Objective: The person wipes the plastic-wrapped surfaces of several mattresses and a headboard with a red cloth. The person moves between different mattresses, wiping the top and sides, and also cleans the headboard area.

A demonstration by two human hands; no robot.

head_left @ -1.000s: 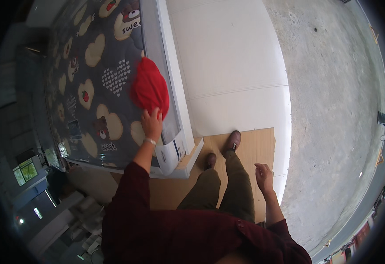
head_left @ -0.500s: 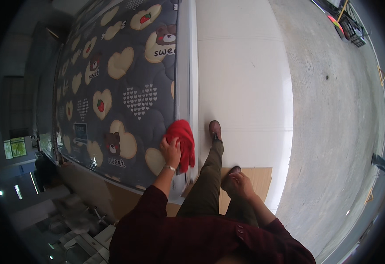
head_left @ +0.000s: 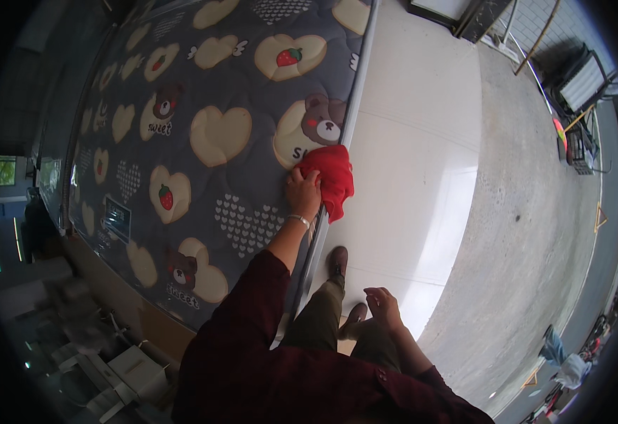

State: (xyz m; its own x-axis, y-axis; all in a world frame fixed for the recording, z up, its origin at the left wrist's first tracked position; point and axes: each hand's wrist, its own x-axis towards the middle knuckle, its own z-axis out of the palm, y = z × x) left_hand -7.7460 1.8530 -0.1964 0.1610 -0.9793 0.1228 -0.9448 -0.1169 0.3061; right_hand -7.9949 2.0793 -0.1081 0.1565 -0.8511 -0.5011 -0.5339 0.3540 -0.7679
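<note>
My left hand [head_left: 303, 196] grips a red cloth [head_left: 334, 180] and presses it along the right edge of a large mattress [head_left: 203, 173]. The mattress is dark grey with cream hearts, bears and strawberries, and has a glossy, plastic-like surface. Part of the cloth hangs over the edge; another part covers some of a bear print. A bracelet circles my left wrist. Away from the mattress, my right hand [head_left: 383, 309] hangs over the pale floor beside my legs, its fingers loosely bent and apart, with nothing seen in them.
Pale tiles [head_left: 422, 141] run alongside the mattress, with rough concrete [head_left: 500, 233] further right. A black crate [head_left: 581, 152] and chair-like furniture [head_left: 584, 88] stand at the far right. White machine-like items [head_left: 136, 371] lie in the dim lower left.
My left hand and the red cloth have moved forward along the mattress edge, up to the bear print. My body has stepped forward and the view has turned. My right hand has swung slightly.
</note>
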